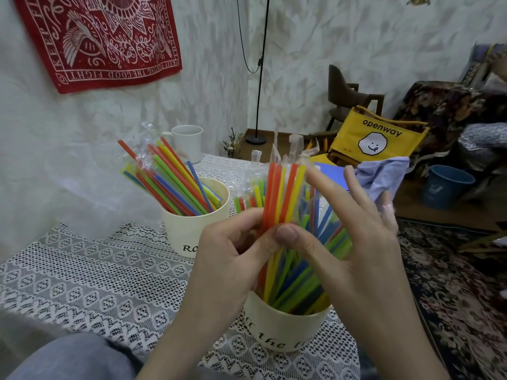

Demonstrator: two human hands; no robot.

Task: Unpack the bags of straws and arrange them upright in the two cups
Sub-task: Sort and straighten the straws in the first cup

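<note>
Head view. Near cup [285, 322], cream, on lace tablecloth [90, 281]: holds coloured straws, tilted. Left hand [227, 256] and right hand [348, 242] pinch a small bunch of wrapped straws [282, 196] above it; the right's other fingers are spread wide. Far cup [189, 229]: straws leaning left. White mug [188, 142] behind.

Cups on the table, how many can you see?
3: a cream cup of straws at centre left, a nearer cream cup below the hands, and a white mug at the back. None seems hidden.
</note>
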